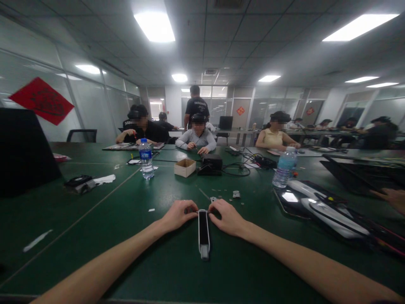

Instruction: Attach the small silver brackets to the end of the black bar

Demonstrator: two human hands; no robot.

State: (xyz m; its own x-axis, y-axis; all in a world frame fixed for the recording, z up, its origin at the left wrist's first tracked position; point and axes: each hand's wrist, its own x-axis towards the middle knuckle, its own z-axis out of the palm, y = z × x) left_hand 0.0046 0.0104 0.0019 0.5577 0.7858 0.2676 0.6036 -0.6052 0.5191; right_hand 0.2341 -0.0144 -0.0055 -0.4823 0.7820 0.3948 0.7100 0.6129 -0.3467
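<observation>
A narrow device with a pale frame and a dark middle [203,230] lies lengthwise before me on the green table [126,236]. My left hand [179,215] is closed, its curled fingertips at the far left corner of the device. On the opposite side, my right hand [227,217] pinches at the far right corner. Whether a smaller part sits between the fingertips cannot be made out. Just past my right hand lie a small metal piece [213,199], a small pale bracket-like part [236,194] and several tiny bits.
Beyond my hands stand an open wooden box [184,168] and a black box-shaped object [211,164] beside cables. Water bottles stand at left [146,158] and right [284,168]. A white-and-black object [332,215] lies at right, near another person's hand [390,198]. People sit across the table.
</observation>
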